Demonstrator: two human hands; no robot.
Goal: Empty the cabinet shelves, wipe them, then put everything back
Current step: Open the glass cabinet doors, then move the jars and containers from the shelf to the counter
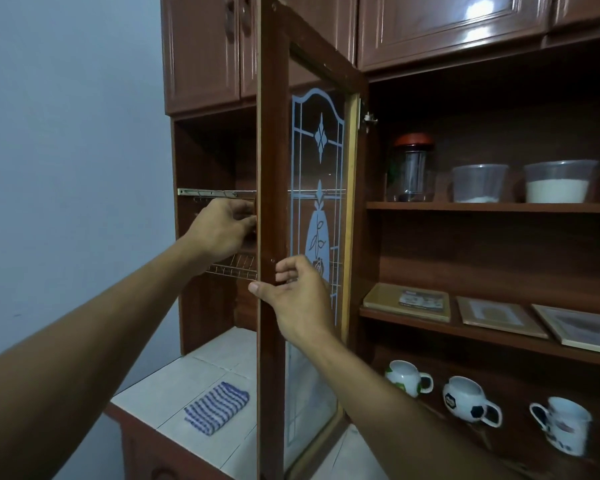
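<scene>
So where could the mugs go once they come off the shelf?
The tiled counter has bare tiles behind the striped cloth, toward the back wall, and beside it near the glass door. The shelves are crowded: jar and tubs on top, picture frames below, mugs lowest.

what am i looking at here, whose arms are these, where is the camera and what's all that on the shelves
No machine here: one picture from a camera worn on a person's head, looking at their own bare hands. The right hand grips the edge of the open glass door; the left hand pinches at its other face. Inside, the top shelf holds a red-lidded jar and two plastic tubs, the middle one picture frames, the bottom one three mugs. A striped cloth lies on the tiled counter.
</scene>
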